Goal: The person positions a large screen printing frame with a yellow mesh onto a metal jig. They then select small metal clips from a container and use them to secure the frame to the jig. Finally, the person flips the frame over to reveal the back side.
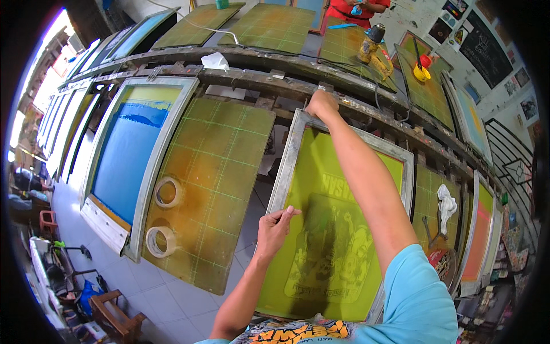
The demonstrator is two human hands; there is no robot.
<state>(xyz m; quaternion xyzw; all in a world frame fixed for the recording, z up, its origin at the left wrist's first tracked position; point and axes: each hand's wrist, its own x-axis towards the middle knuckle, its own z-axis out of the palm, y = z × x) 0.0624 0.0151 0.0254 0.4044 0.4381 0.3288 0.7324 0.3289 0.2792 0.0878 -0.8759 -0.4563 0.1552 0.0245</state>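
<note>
The left hand [276, 229] is hanging half open, seemingly empty, at the left side of the grey frame [289, 166], whose green mesh [338, 252] is lying before the person. The right hand [322, 106] is reaching to the frame's far-left corner by the metal rail [263, 80], fingers curling, their hold hidden, so I cannot tell its grip. Good handling is probably calling for keeping the frame flat and square to that rail
</note>
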